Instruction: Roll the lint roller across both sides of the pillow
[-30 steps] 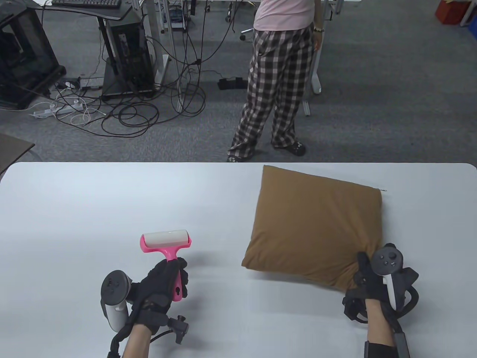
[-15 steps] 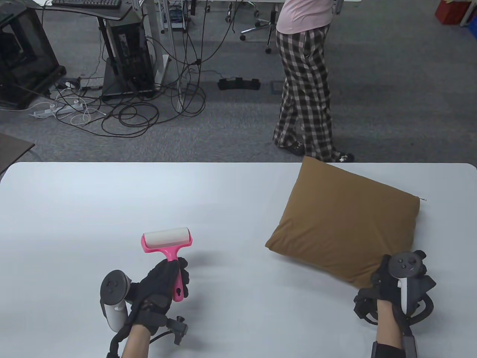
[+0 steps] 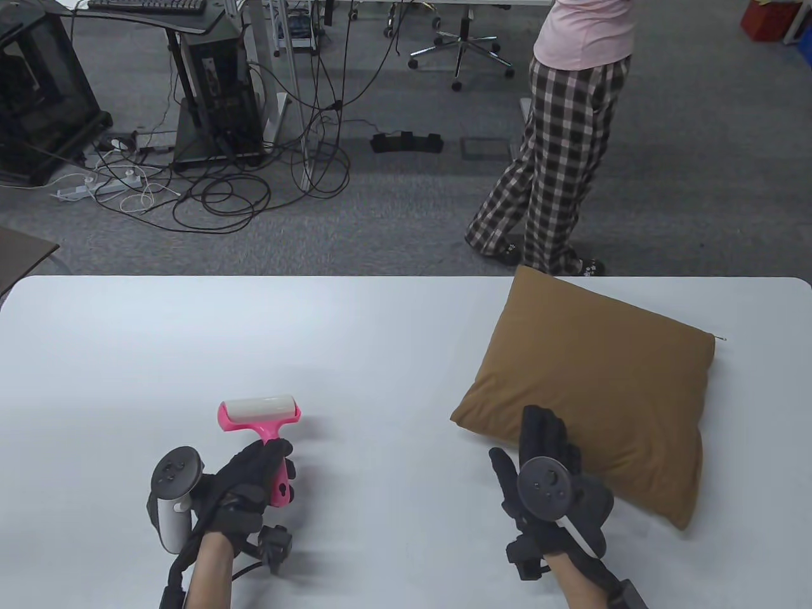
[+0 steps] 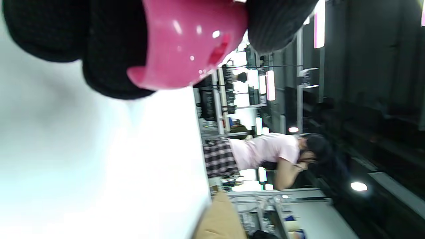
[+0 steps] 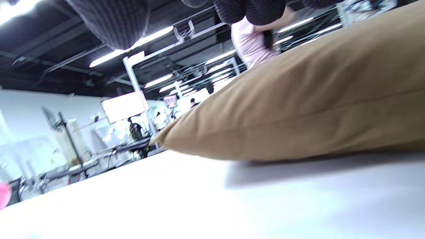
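Note:
A brown square pillow (image 3: 596, 380) lies flat on the right half of the white table (image 3: 254, 336); its near edge fills the right wrist view (image 5: 298, 109). My right hand (image 3: 539, 444) is open, fingers spread over the pillow's near left edge, holding nothing. My left hand (image 3: 254, 482) grips the pink handle of a lint roller (image 3: 260, 415) at the table's near left, its white roll pointing away from me. The pink handle end shows between my gloved fingers (image 4: 113, 63) in the left wrist view (image 4: 189, 43).
A person in checked trousers (image 3: 558, 171) stands just beyond the table's far edge, behind the pillow. Cables, a computer stand and an office chair are on the floor beyond.
My right hand let go of the pillow's near right corner and moved left to its near left edge, now open. My left hand with the roller shifted slightly left and nearer. The person walked right.

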Demonstrator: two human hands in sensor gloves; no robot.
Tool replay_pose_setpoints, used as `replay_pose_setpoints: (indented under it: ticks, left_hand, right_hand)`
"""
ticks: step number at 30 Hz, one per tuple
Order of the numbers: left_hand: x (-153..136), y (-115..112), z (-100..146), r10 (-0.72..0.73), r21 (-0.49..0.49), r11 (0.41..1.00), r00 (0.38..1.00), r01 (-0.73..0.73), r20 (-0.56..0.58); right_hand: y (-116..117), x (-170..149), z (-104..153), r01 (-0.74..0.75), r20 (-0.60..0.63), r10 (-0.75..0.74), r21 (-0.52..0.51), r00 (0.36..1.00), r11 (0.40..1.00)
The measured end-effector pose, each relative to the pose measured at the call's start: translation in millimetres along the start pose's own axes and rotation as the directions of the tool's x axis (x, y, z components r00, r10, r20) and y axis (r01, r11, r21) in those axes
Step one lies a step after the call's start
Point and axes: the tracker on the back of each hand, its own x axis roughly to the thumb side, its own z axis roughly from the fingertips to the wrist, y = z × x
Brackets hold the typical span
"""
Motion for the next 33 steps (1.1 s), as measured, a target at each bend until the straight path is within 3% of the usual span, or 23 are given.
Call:
replay_pose_setpoints:
  ticks: [5,9,12,16,28,33]
  left_hand:
    - [-8.6,14.8,-0.2,-0.111,0.111,0.986,0.984,0.127,-0.137]
    - [-7.3,24.0,0.6,-0.165,0.176,0.965,0.972,0.194,-0.164]
    - [-4.3,31.3,4.1,-0.282,0.299,0.895,0.939,0.331,-0.198]
    - [-1.3,36.2,6.3,-0.337,0.354,0.853,0.923,0.383,-0.187]
    - [3.0,27.0,-2.3,-0.648,0.322,0.649,0.723,0.689,-0.239]
    - [1.7,24.5,-2.0,-0.668,0.335,0.613,0.696,0.715,-0.262]
  right_hand:
    - [12.4,12.3,2.0,-0.048,0.061,0.045,0.049,0.997,0.998]
    - [12.6,13.2,2.4,-0.043,0.066,0.039,0.053,0.997,0.998]
    - [12.9,12.0,2.1,-0.037,0.061,0.034,0.054,0.998,0.998]
    - [12.7,12.2,2.1,-0.035,0.061,0.032,0.057,0.998,0.998]
    - [14.4,13.7,2.2,-0.045,0.075,0.040,0.061,0.996,0.997]
    - [14.9,14.3,2.0,-0.048,0.076,0.043,0.066,0.996,0.997]
